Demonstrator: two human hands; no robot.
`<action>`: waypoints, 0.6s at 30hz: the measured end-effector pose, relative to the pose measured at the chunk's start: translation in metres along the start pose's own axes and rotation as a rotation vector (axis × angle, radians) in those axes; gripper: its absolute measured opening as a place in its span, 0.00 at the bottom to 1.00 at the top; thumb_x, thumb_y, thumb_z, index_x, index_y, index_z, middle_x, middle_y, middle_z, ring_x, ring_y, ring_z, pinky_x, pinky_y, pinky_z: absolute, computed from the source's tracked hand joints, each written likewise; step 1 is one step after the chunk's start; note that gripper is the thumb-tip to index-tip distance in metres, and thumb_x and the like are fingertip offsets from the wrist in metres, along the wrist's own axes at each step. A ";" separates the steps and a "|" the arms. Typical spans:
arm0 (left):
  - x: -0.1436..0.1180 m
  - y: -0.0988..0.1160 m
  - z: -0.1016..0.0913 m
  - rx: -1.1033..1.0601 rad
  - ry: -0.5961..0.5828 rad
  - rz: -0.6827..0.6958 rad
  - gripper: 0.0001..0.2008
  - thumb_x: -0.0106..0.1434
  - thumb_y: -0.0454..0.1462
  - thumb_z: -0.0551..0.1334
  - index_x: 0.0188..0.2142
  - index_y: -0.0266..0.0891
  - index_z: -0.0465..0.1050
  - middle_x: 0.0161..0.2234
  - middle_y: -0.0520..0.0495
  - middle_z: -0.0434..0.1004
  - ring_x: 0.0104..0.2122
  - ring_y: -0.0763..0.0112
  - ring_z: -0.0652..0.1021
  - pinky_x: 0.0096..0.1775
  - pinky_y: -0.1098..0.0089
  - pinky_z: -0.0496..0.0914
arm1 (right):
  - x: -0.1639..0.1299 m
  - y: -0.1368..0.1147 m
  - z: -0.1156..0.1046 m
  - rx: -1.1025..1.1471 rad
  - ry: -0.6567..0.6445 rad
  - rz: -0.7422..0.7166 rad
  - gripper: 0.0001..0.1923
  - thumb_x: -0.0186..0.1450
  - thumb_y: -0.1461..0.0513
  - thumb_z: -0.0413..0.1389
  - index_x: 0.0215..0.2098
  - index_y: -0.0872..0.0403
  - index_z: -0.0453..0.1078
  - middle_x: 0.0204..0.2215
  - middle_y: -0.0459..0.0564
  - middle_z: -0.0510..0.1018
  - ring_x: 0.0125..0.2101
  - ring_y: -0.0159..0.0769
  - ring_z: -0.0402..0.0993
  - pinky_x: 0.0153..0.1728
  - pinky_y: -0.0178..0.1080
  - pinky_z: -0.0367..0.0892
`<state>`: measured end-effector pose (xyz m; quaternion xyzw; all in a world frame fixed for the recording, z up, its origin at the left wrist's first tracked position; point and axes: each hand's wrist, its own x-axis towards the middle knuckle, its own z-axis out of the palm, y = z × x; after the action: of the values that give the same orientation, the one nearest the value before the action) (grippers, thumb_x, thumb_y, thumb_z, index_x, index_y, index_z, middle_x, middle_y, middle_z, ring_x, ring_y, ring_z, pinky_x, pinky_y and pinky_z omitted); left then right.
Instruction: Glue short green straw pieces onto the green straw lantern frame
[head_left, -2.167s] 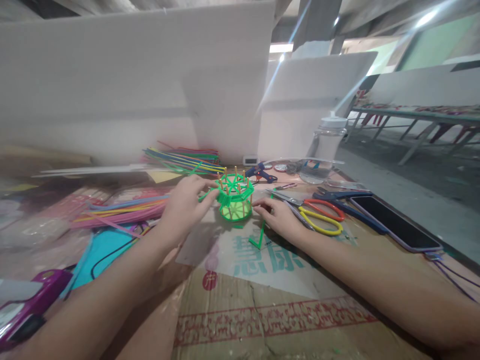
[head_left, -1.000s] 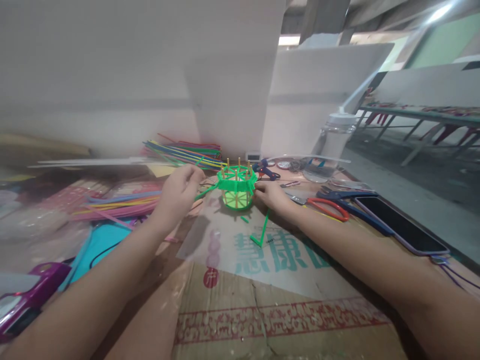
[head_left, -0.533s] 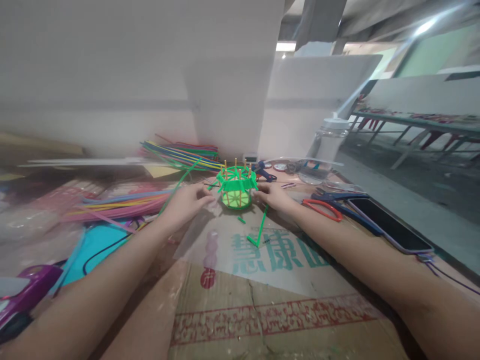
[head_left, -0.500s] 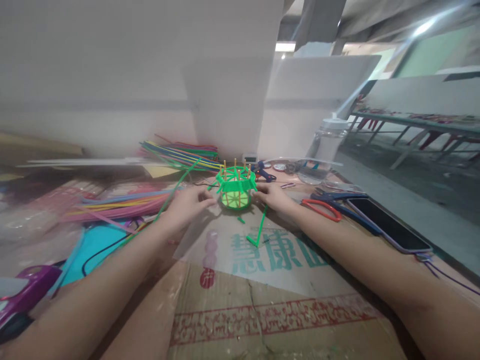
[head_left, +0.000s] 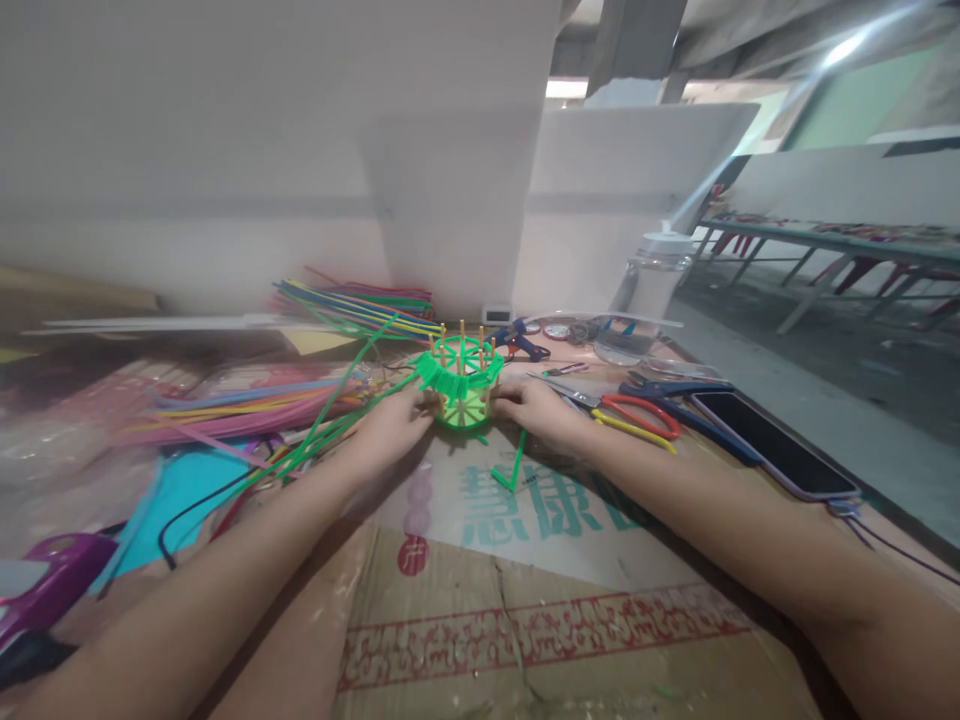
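Note:
A small round green craft [head_left: 459, 385] stands in the middle of the workspace, with upright wooden sticks between a green base and a green upper ring. Green pipe-cleaner-like strips fold over the front of that ring, which looks slightly tilted. At its left side my left hand [head_left: 401, 418] is closed, fingertips against the lower part. My right hand [head_left: 541, 410] pinches the right side near the base. A bent green strip [head_left: 513, 470] lies just below the right hand on the printed sheet.
Scissors [head_left: 637, 412], a phone [head_left: 776, 445] and a clear bottle [head_left: 652, 285] sit to the right. Behind are a blue glue gun [head_left: 521, 342] and bundled coloured strips [head_left: 360, 310]. A purple tool [head_left: 64, 575] lies at left, on the near side. Cardboard [head_left: 525, 635] covers the front.
Both hands have closed in on the craft, which has shifted slightly left and turned. The scissors beside the right forearm show more fully.

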<state>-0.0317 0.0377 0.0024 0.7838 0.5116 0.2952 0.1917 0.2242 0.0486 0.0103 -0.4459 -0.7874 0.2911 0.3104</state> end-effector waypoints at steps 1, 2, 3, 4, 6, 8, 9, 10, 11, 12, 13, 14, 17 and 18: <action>0.000 0.000 -0.001 -0.010 -0.005 0.002 0.17 0.61 0.40 0.59 0.46 0.37 0.79 0.45 0.41 0.84 0.46 0.52 0.81 0.51 0.58 0.72 | -0.002 -0.003 -0.001 -0.015 0.003 0.001 0.09 0.62 0.65 0.54 0.29 0.55 0.76 0.26 0.45 0.77 0.28 0.33 0.69 0.32 0.35 0.61; 0.001 0.001 -0.002 -0.021 -0.011 0.004 0.17 0.61 0.41 0.59 0.45 0.38 0.80 0.45 0.41 0.84 0.47 0.52 0.81 0.52 0.58 0.72 | -0.004 -0.005 -0.002 -0.031 0.007 0.004 0.09 0.63 0.65 0.54 0.30 0.55 0.77 0.28 0.46 0.78 0.29 0.34 0.70 0.33 0.36 0.61; 0.001 0.001 -0.003 -0.033 -0.020 0.004 0.17 0.61 0.41 0.59 0.45 0.38 0.80 0.46 0.42 0.84 0.47 0.52 0.81 0.51 0.58 0.73 | -0.006 -0.006 -0.002 -0.049 0.014 0.008 0.10 0.64 0.64 0.54 0.32 0.55 0.78 0.30 0.47 0.80 0.30 0.34 0.71 0.34 0.36 0.62; 0.001 0.002 -0.004 -0.048 -0.031 0.002 0.18 0.61 0.42 0.58 0.45 0.38 0.80 0.46 0.43 0.84 0.47 0.53 0.81 0.50 0.59 0.73 | -0.009 -0.007 -0.002 -0.069 0.028 0.010 0.10 0.65 0.64 0.54 0.34 0.55 0.78 0.31 0.48 0.81 0.32 0.35 0.72 0.35 0.37 0.62; 0.001 0.002 -0.003 -0.073 -0.048 -0.009 0.19 0.62 0.44 0.58 0.46 0.37 0.80 0.45 0.43 0.84 0.44 0.54 0.82 0.46 0.60 0.75 | -0.014 -0.007 -0.001 -0.102 0.071 0.009 0.09 0.67 0.62 0.54 0.37 0.54 0.78 0.34 0.48 0.82 0.33 0.36 0.74 0.36 0.37 0.63; 0.000 0.003 0.000 -0.084 -0.041 -0.019 0.19 0.63 0.45 0.57 0.46 0.36 0.79 0.44 0.42 0.84 0.42 0.54 0.82 0.45 0.60 0.75 | -0.019 -0.006 0.000 -0.129 0.119 0.000 0.09 0.68 0.61 0.55 0.36 0.54 0.77 0.33 0.48 0.82 0.33 0.36 0.74 0.36 0.38 0.64; -0.001 0.003 0.003 -0.084 -0.031 -0.019 0.19 0.63 0.45 0.57 0.45 0.36 0.79 0.44 0.41 0.84 0.43 0.55 0.82 0.46 0.60 0.75 | -0.020 -0.005 0.001 -0.142 0.141 -0.009 0.09 0.68 0.61 0.55 0.34 0.54 0.76 0.31 0.48 0.81 0.32 0.36 0.73 0.36 0.38 0.64; -0.001 0.004 0.006 -0.081 -0.019 -0.015 0.19 0.63 0.45 0.57 0.45 0.36 0.79 0.44 0.41 0.84 0.43 0.55 0.82 0.47 0.61 0.74 | -0.021 -0.005 0.002 -0.157 0.153 -0.017 0.09 0.68 0.60 0.55 0.33 0.54 0.75 0.30 0.48 0.80 0.31 0.36 0.73 0.35 0.38 0.64; -0.002 0.004 0.008 -0.077 -0.010 -0.008 0.18 0.63 0.45 0.57 0.44 0.36 0.78 0.44 0.41 0.83 0.44 0.56 0.81 0.48 0.61 0.74 | -0.022 -0.004 0.003 -0.172 0.159 -0.025 0.09 0.68 0.60 0.56 0.32 0.54 0.74 0.29 0.48 0.79 0.31 0.36 0.72 0.35 0.38 0.64; -0.002 0.004 0.011 -0.072 -0.005 -0.002 0.18 0.63 0.45 0.57 0.43 0.37 0.78 0.44 0.42 0.83 0.44 0.57 0.81 0.48 0.62 0.73 | -0.022 -0.004 0.003 -0.182 0.157 -0.030 0.09 0.68 0.60 0.56 0.32 0.54 0.74 0.29 0.48 0.79 0.31 0.36 0.72 0.35 0.38 0.64; -0.002 0.004 0.012 -0.064 -0.001 0.002 0.17 0.63 0.45 0.57 0.43 0.37 0.78 0.43 0.42 0.83 0.44 0.57 0.81 0.48 0.62 0.73 | -0.023 -0.004 0.003 -0.190 0.147 -0.032 0.08 0.68 0.60 0.57 0.32 0.54 0.74 0.29 0.48 0.79 0.31 0.36 0.72 0.35 0.37 0.64; -0.002 0.004 0.013 -0.052 0.003 0.003 0.17 0.64 0.44 0.56 0.43 0.36 0.78 0.43 0.42 0.83 0.44 0.58 0.81 0.48 0.63 0.73 | -0.024 -0.004 0.002 -0.197 0.123 -0.034 0.08 0.68 0.60 0.57 0.32 0.54 0.74 0.29 0.48 0.79 0.31 0.36 0.72 0.34 0.37 0.65; -0.002 0.002 0.008 0.012 0.016 -0.011 0.17 0.64 0.44 0.56 0.45 0.36 0.77 0.44 0.41 0.82 0.44 0.58 0.80 0.47 0.63 0.72 | -0.031 -0.009 -0.004 -0.243 -0.006 -0.073 0.06 0.68 0.62 0.58 0.34 0.54 0.75 0.31 0.49 0.80 0.31 0.37 0.74 0.35 0.38 0.66; -0.003 0.002 0.004 0.042 0.010 -0.013 0.16 0.64 0.43 0.57 0.43 0.37 0.77 0.43 0.42 0.82 0.43 0.58 0.80 0.46 0.63 0.72 | -0.035 -0.010 -0.007 -0.265 -0.047 -0.102 0.05 0.68 0.63 0.57 0.35 0.54 0.75 0.32 0.50 0.81 0.33 0.37 0.75 0.36 0.39 0.67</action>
<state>-0.0283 0.0345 -0.0004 0.7828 0.5237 0.2870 0.1747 0.2382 0.0144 0.0143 -0.4357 -0.8476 0.1787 0.2448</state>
